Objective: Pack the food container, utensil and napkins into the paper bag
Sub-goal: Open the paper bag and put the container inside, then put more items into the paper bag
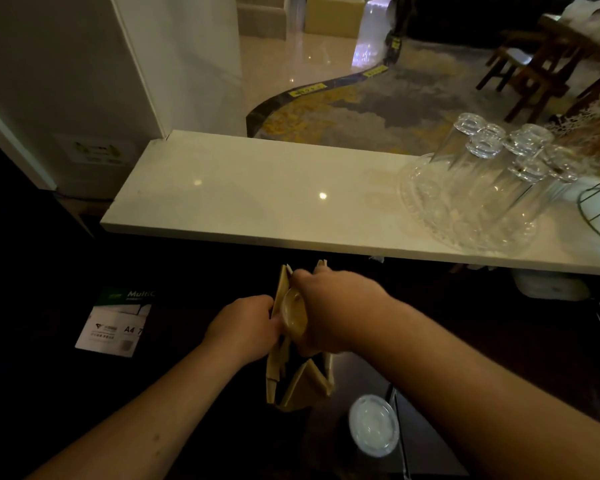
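Far left, a white A4 paper ream pack (116, 323) lies idle on the dark desk (187, 427). Our left hand (245, 325) pinches one rim of the brown paper bag (297, 386); our right hand (336, 313) grips the other rim plus a pale wooden spoon (293, 311) at its mouth. The round clear-lidded food container (373, 424) sits outside, just beside the bag. We see no napkins; little looks packed.

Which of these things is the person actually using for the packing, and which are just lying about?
In use: paper bag, wooden spoon, round lidded container, left hand, right hand.

Lying about: upturned glasses, glass dish, A4 paper pack, wooden chairs.
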Motion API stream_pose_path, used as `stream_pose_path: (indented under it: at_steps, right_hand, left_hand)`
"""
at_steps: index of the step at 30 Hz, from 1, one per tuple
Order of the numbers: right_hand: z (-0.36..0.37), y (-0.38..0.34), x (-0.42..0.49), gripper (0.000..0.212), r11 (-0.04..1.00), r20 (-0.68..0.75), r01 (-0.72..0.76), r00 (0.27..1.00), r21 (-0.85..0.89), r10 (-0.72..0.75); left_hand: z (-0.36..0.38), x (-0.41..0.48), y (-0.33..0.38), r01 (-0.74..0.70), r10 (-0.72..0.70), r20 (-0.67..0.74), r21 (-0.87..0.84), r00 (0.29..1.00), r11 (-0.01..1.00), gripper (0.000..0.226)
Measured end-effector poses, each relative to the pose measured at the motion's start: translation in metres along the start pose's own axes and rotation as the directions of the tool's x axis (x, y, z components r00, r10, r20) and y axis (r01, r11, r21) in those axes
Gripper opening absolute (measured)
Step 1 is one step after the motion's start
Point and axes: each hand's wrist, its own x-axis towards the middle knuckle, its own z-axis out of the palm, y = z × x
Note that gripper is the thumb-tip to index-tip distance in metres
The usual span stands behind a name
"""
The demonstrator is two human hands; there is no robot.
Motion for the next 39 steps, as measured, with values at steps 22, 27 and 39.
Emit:
stream_pose_path:
  at_steps: [22, 27, 39]
  right_hand:
    - [0.116, -0.004, 0.117, 0.03, 0.994, 0.219, -0.104, 0.971, 0.028, 0.096]
    - [0.119, -0.004, 0.115, 0.04, 0.996, 0.232, -0.046, 0.971, -0.077, 0.063]
    - [0.084, 0.05, -0.041, 0.019, 0.929, -0.519, -0.022, 0.824, 0.368, 0.226]
  left_hand:
    - [0.015, -0.005, 0.001, 0.054, -0.043, -0.216, 0.047, 0.975, 0.997, 0.039]
    - [0.017, -0.004, -0.005, 0.045, -0.04, -0.222, 0.019, 0.974, 0.999, 0.039]
    - [0.013, -0.004, -0.014, 0.052, -0.043, -0.174, 0.046, 0.984, 0.998, 0.037]
